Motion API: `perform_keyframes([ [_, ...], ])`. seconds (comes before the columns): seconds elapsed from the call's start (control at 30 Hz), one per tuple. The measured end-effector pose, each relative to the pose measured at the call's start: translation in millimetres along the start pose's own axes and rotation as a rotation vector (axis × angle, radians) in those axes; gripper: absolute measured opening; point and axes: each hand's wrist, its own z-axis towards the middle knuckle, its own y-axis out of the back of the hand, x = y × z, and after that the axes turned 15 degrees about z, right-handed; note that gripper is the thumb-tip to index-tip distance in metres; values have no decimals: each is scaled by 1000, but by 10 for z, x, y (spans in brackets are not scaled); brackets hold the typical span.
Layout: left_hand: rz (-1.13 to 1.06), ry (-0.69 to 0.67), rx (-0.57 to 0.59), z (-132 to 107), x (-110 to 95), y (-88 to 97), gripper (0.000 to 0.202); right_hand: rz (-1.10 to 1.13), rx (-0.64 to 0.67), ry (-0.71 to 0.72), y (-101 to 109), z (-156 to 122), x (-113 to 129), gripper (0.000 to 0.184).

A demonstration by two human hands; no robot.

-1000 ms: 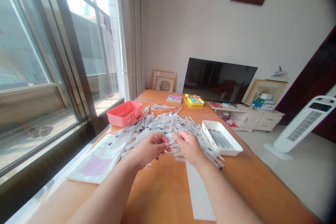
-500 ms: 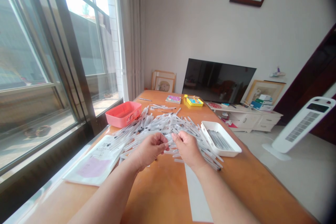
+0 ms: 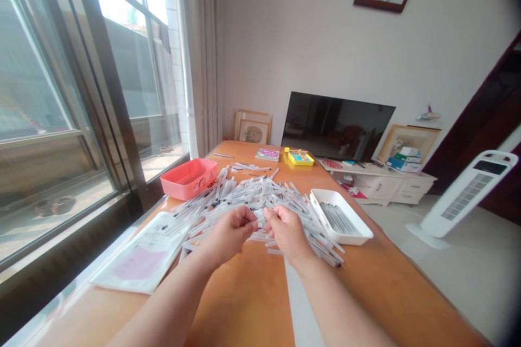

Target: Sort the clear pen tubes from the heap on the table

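A big heap of clear plastic pen tubes point(image 3: 244, 195) covers the middle of the orange table point(image 3: 244, 303). My left hand point(image 3: 230, 233) and my right hand point(image 3: 287, 230) meet at the near edge of the heap, fingertips almost touching. Both are closed in a pinch on a small pen part that I cannot make out clearly. A white tray point(image 3: 342, 225) holding several finished pens lies just right of my right hand. A pink tray point(image 3: 188, 178) stands at the heap's far left.
A printed sheet point(image 3: 140, 257) lies at the table's left edge by the window. Small books and a yellow box point(image 3: 300, 158) sit at the far end. Beyond are a television point(image 3: 336, 127), a low white cabinet and a white tower fan point(image 3: 464, 198) at right.
My hands have drawn slightly closer together at the heap's edge. The view has shifted a little, otherwise things lie as before.
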Motion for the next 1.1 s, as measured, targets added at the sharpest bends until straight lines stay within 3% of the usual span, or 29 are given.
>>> perform_keyframes([
  [0.1, 196, -92, -114, 1, -17, -31, 16, 41, -71, -29, -21, -2, -30, 45],
  [0.17, 270, -111, -124, -6, -26, -29, 19, 48, -74, -18, -21, 6, -50, 44],
  [0.37, 297, 25, 65, -33, -18, 7, 42, 5, -54, 49, -3, 36, -59, 44],
  [0.43, 319, 29, 70, -30, -21, 2, 40, 20, -65, 24, -10, 34, -48, 44],
  [0.63, 516, -59, -146, 15, -11, -58, 17, 83, -97, -61, -45, 9, -1, 43],
  [0.73, 562, -60, -187, 22, 3, -72, 14, 106, -108, -79, -39, 6, 19, 43],
  [0.97, 247, 48, 102, -18, 15, -41, 45, 137, -108, -41, -17, 14, 44, 46],
  [1.1, 361, -11, 23, -2, 10, -59, 38, 160, -120, -32, -24, 33, -12, 44],
])
